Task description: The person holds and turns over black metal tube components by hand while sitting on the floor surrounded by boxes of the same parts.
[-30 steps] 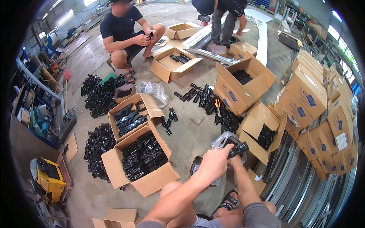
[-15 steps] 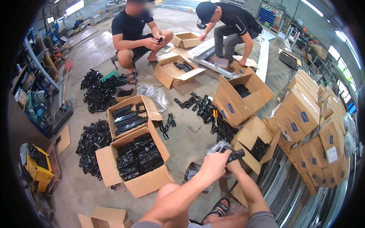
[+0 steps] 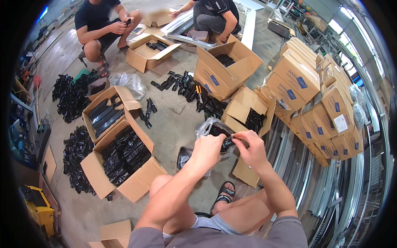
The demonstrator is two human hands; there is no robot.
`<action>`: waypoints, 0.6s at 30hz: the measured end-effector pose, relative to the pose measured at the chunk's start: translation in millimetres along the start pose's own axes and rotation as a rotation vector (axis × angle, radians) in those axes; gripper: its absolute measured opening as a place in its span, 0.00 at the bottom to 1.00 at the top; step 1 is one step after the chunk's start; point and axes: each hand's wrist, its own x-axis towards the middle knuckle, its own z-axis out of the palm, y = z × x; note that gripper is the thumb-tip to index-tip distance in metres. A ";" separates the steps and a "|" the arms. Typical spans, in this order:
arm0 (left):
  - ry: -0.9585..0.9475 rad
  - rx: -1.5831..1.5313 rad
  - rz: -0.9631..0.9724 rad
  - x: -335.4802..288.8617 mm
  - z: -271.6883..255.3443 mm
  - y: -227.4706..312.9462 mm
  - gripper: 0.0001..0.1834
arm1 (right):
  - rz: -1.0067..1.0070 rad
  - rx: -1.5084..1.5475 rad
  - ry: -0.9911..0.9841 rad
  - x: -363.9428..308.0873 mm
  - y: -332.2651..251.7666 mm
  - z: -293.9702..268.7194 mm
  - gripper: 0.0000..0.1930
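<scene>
My left hand [image 3: 209, 149] is closed round a short black plastic fitting [image 3: 227, 144], held in front of my knees. The thumb and fingertips of my right hand [image 3: 251, 149] pinch at the upper right end of the same fitting. Whether a smaller piece sits between those fingertips is too small to tell. Just beyond my hands is a clear plastic bag [image 3: 203, 130] with dark pieces in it. Below my left wrist stands a small lined box [image 3: 182, 159], partly hidden by my forearm. An open carton [image 3: 266, 120] of black parts lies beyond my right hand.
Cartons of black fittings [image 3: 138, 192] stand at the left, beside loose heaps [image 3: 76, 163]. More fittings [image 3: 192, 89] lie on the floor ahead. Stacked cartons [image 3: 293, 84] and metal profiles [image 3: 314, 190] are at the right. Two co-workers [image 3: 97, 25] crouch at the back.
The view has swung right and down, so the scene sits further left. My right hand has turned and opened out from a fist-like grip to a fingertip pinch on the fitting's end.
</scene>
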 end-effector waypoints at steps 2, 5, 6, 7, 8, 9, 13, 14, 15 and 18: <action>-0.036 0.015 0.000 -2.7 3.2 2.4 0.23 | -0.084 -0.061 -0.016 -1.4 1.6 2.1 0.07; -0.067 0.045 -0.038 -6.0 5.6 2.1 0.22 | -0.178 -0.125 -0.050 -7.1 1.8 7.0 0.06; -0.056 0.050 -0.040 -5.5 5.4 1.9 0.22 | -0.194 -0.138 -0.059 -5.9 2.4 6.2 0.06; -0.022 0.050 -0.022 -6.7 6.6 1.7 0.20 | -0.205 -0.136 -0.057 -6.3 2.7 4.6 0.06; 0.013 0.051 -0.004 -7.9 8.9 1.1 0.18 | -0.218 -0.153 -0.077 -8.4 3.1 2.4 0.05; 0.023 0.047 0.004 -6.8 10.5 -0.6 0.19 | -0.232 -0.171 -0.089 -8.9 3.4 0.9 0.05; 0.019 0.048 0.029 -7.7 12.4 0.9 0.19 | -0.265 -0.214 -0.094 -13.8 8.2 1.3 0.03; 0.024 0.056 0.037 -7.5 12.9 1.2 0.19 | -0.270 -0.216 -0.082 -13.7 8.8 1.7 0.03; 0.019 0.057 0.038 -7.6 14.1 1.7 0.19 | -0.259 -0.260 -0.109 -14.9 9.4 1.9 0.03; -0.057 0.079 -0.002 -5.5 12.2 3.5 0.23 | -0.281 -0.318 -0.145 -17.0 10.5 1.3 0.03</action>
